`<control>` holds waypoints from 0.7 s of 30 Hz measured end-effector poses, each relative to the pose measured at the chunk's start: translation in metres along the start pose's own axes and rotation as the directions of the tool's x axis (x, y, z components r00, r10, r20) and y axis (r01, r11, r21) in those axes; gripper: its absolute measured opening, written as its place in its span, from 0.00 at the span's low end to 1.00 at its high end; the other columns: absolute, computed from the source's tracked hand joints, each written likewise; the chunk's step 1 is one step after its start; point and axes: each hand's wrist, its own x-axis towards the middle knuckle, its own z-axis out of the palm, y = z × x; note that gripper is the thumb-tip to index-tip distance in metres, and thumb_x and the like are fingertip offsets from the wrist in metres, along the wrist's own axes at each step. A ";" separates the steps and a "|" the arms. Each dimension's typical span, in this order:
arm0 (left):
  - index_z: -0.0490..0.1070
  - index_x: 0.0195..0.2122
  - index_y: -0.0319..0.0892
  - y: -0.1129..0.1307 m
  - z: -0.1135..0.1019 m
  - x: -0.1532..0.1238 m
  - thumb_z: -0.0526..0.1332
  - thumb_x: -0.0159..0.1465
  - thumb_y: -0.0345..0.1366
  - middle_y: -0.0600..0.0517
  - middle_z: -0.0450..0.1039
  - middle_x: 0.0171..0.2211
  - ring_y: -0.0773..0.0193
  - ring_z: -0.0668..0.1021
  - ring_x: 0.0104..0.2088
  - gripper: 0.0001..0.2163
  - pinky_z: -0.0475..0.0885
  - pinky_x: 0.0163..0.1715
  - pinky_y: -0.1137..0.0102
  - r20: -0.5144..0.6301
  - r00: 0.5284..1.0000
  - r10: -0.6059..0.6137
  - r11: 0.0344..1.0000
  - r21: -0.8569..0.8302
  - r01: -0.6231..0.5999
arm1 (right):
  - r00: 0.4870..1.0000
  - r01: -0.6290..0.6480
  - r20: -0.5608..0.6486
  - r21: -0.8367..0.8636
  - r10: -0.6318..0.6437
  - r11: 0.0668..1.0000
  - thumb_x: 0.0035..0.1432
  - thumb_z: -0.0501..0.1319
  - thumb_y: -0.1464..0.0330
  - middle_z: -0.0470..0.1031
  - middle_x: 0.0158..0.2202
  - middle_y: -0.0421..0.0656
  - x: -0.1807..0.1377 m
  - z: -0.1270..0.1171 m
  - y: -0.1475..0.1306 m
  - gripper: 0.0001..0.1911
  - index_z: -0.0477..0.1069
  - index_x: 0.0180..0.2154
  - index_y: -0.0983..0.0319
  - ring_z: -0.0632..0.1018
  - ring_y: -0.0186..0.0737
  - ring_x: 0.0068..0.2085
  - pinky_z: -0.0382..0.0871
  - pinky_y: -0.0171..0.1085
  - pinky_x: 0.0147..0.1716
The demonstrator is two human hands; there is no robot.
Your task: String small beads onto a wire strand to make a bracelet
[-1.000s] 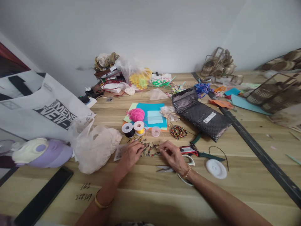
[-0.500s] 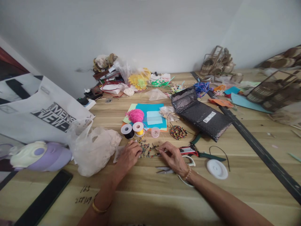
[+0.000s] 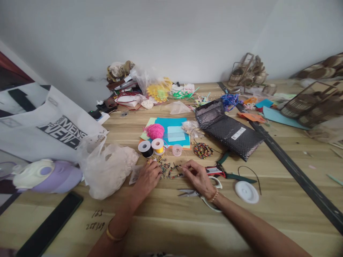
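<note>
I judge this stringing: right hand [image 3: 199, 178] pinching a thin beaded strand [image 3: 175, 175] beside loose multicoloured beads [image 3: 165, 167] on the pale wooden surface [image 3: 171, 221], left hand [image 3: 147, 178] over them, grip unreadable; next needs a precise pick.

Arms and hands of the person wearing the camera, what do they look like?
Both forearms are bare, with no sleeves or gloves in view. The left hand has a plain gold-coloured bangle on its wrist; the right hand has a bracelet of small beads on its wrist.
</note>
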 end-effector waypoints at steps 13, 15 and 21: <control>0.73 0.27 0.43 0.001 0.002 0.003 0.60 0.61 0.30 0.50 0.75 0.29 0.59 0.73 0.36 0.06 0.68 0.41 0.64 -0.260 0.957 -0.125 0.947 -0.319 0.037 | 1.000 -0.012 0.005 0.030 0.012 0.999 0.60 0.59 0.60 0.73 0.28 0.42 0.001 -0.001 -0.002 0.13 0.71 0.30 0.62 0.72 0.37 0.29 0.64 0.33 0.26; 0.74 0.28 0.42 0.007 0.000 0.003 0.61 0.59 0.31 0.50 0.76 0.29 0.60 0.75 0.33 0.04 0.69 0.37 0.66 -0.286 0.935 -0.208 0.875 -0.482 0.046 | 1.000 -0.010 0.010 0.033 0.010 0.999 0.60 0.59 0.60 0.73 0.28 0.42 0.001 -0.001 -0.002 0.13 0.71 0.29 0.62 0.72 0.37 0.29 0.64 0.33 0.27; 0.76 0.27 0.41 0.029 0.004 0.004 0.65 0.55 0.36 0.51 0.78 0.26 0.63 0.76 0.28 0.05 0.70 0.30 0.71 -0.014 0.918 -0.396 0.500 -0.842 0.203 | 1.000 0.013 0.028 0.041 -0.014 0.999 0.61 0.58 0.60 0.73 0.29 0.42 0.001 -0.001 -0.005 0.13 0.71 0.30 0.62 0.72 0.38 0.30 0.65 0.34 0.27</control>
